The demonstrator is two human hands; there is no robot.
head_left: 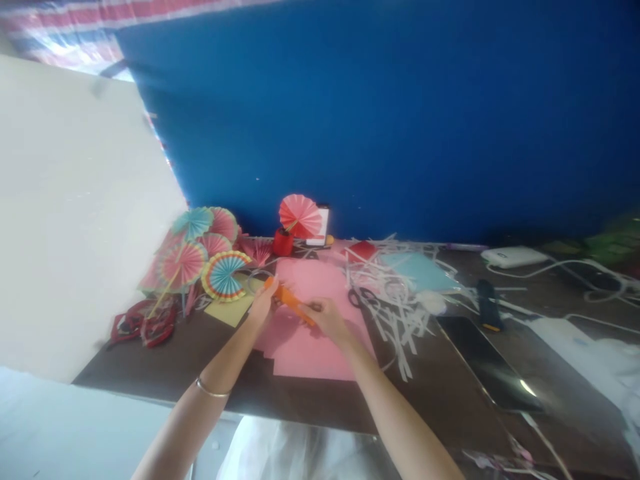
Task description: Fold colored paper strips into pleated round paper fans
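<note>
A narrow orange strip of folded paper (291, 302) is stretched between my two hands, slanting down to the right. My left hand (263, 301) is closed on its upper left end. Fingers of my right hand (321, 315) pinch the lower right end. Beneath both hands lie pink paper sheets (310, 353) on the dark table (200, 367). A yellow sheet (227, 310) is beside my left hand. Left of it stands a blue, yellow and red pleated paper fan (223, 275).
More paper fans (183, 265) and a red tangled item (143, 323) are at left. A pink fan (299, 215) stands behind. At right are white paper strips (400, 320), black-handled scissors (361, 297), a phone (487, 363), a white power bank (515, 257) and cables.
</note>
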